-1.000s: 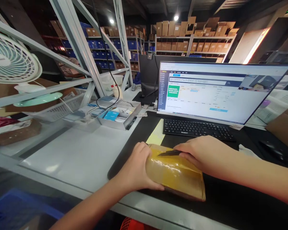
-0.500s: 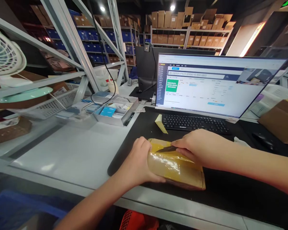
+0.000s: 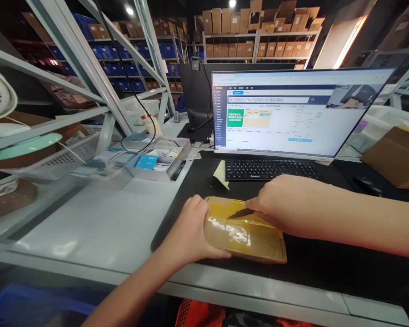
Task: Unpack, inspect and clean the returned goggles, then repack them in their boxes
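A small cardboard box [image 3: 221,231], covered in shiny yellow packing tape, lies on the black desk mat [image 3: 177,213] near the front edge. My left hand [image 3: 192,229] grips its left end, thumb along the near side and fingers over the far corner. Across the top, my right hand [image 3: 276,200] is closed on a dark, slim cutter [image 3: 240,213]. Its tip points left and touches the taped top; most of the handle is hidden in my fist. The tape looks wrinkled and raised beside my right hand.
Behind the box are a keyboard [image 3: 259,170], a yellowish paper scrap [image 3: 221,175] and a monitor [image 3: 279,131]. A grey tray of cards [image 3: 163,159] and a pen [image 3: 179,170] stand left. A mouse [image 3: 367,185] and cardboard box [image 3: 388,156] are right.
The view has shifted slightly, moving most things left in the picture. The cutter has slid a little rightward along the box top with my right hand. My left hand keeps its grip.
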`<state>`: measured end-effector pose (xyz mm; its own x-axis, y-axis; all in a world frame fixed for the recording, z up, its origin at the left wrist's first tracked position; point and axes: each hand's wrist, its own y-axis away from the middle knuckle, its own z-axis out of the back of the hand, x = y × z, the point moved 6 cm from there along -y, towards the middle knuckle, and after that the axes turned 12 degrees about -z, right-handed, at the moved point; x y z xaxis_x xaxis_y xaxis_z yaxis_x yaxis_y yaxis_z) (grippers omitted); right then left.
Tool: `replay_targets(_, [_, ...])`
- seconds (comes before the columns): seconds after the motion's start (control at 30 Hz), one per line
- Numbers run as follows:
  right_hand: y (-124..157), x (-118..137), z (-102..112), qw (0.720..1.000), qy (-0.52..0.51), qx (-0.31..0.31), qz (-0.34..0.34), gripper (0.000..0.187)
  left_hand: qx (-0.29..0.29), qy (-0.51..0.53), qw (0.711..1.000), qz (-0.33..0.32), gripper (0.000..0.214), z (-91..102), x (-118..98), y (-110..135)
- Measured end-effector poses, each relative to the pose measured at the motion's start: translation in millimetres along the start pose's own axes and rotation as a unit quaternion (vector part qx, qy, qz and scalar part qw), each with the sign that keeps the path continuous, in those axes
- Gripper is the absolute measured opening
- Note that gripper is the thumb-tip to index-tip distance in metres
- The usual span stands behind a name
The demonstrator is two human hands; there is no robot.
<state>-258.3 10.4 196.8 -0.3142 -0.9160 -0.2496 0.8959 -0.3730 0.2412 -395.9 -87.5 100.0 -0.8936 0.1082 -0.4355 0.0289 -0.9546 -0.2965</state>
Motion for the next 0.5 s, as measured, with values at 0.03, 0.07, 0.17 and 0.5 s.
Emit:
replay_targets(0.03, [2.0, -1.3, 0.4, 1.000, 0.003, 0.002, -0.003, 0.030, 0.003, -0.002, 1.000, -0.007, 0.080, 0.5, -0.7, -1.3])
replay_targets(0.07, [4.5, -3.7, -0.3, 1.000, 0.004, 0.001, -0.007, 0.030, 0.008, -0.004, 1.000, -0.014, 0.079, 0.9, -1.2, -2.7])
replay_targets(0.17, [16.4, -17.6, -9.2, 1.000, 0.011, -0.015, -0.025, 0.027, 0.027, -0.008, 0.999, -0.032, 0.074, 1.6, -2.0, -6.9])
replay_targets(0.5, [40.7, -61.6, -29.4, 0.987, -0.077, -0.127, -0.065, 0.032, 0.041, 0.007, 0.999, 0.006, 0.073, 1.0, 4.8, -10.7])
